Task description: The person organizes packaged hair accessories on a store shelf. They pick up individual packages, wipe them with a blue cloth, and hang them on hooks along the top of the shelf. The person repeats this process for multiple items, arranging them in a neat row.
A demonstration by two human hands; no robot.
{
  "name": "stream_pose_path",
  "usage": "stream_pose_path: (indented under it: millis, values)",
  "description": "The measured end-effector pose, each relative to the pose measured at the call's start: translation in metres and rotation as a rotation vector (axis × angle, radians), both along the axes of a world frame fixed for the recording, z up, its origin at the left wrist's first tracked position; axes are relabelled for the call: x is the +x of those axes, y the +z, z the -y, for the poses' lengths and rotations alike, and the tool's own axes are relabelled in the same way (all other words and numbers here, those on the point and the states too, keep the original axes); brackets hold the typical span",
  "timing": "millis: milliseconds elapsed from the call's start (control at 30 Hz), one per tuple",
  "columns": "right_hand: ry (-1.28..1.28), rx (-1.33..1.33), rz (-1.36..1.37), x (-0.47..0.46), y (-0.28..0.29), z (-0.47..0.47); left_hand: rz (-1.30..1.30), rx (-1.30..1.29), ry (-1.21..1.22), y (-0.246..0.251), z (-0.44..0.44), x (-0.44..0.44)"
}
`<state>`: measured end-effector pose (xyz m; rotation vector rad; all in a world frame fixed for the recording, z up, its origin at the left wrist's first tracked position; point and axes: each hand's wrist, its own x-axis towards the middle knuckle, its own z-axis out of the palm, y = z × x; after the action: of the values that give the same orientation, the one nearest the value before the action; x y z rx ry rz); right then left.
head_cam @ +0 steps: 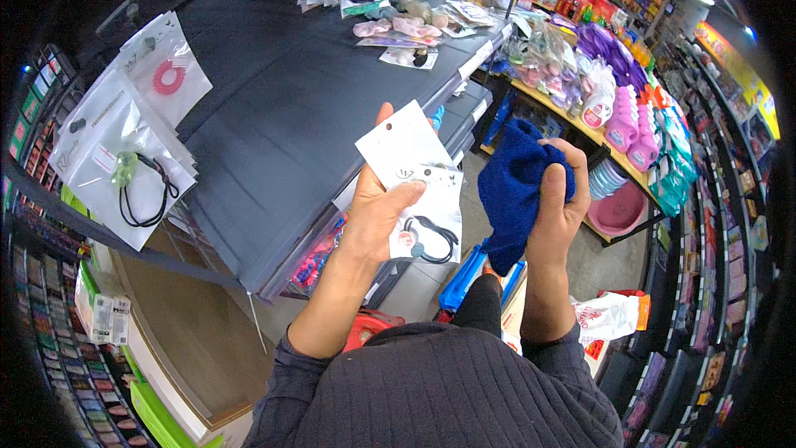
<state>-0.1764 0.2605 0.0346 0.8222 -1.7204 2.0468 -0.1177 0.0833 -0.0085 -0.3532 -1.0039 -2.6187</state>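
My left hand point(373, 211) grips a few white hair-tie packets point(407, 137), thumb on top and fingers behind. The front packet shows a black elastic hair tie point(438, 239) with small beads under clear film. In my right hand point(559, 199) a crumpled dark blue cloth point(510, 190) is pinched between thumb and fingers and hangs down. Both hands are in front of my body, apart from each other. Left of them lies a dark grey shelf point(267, 137), with scrunchie packs point(404, 31) towards its far end.
Hair-tie packets point(124, 162) hang from a hook at the left. Pink bottles point(628, 124) line a wooden-edged shelf at the right, above a pink basin point(617, 208). A white plastic bag point(612, 317) is low at the right. A thin metal rod point(256, 320) juts below the shelf corner.
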Motion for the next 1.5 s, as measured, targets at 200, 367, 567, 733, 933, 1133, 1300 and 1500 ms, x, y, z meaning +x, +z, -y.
stream_pose_path:
  millis: [200,367,567,733,933,1133,1300,1500]
  values:
    - [0.014,0.623,-0.602,-0.001,0.007,0.045,0.093,0.134,-0.189,-0.001,-0.017,0.007]
    - [-0.270,0.391,-0.333,-0.033,-0.019,0.046,-0.001,-0.305,0.010,0.008,-0.013,0.021]
    - [0.240,-0.141,0.526,-0.036,-0.041,0.013,-0.049,-0.168,0.039,0.006,0.002,-0.002]
    - [0.397,0.232,0.302,-0.021,-0.054,-0.001,0.163,-0.106,0.302,-0.002,0.007,-0.011]
    - [0.368,0.464,0.333,-0.019,-0.056,0.002,0.146,-0.218,0.523,-0.005,0.000,-0.019]
    - [0.491,0.576,0.333,-0.021,-0.057,0.005,0.207,-0.223,0.548,0.002,0.000,-0.015]
    - [0.564,0.348,0.717,-0.010,-0.063,0.014,0.125,-0.194,0.599,0.008,-0.010,-0.017]
    - [0.633,0.245,0.833,-0.001,-0.062,0.019,0.270,-0.251,0.281,0.007,-0.002,-0.003]
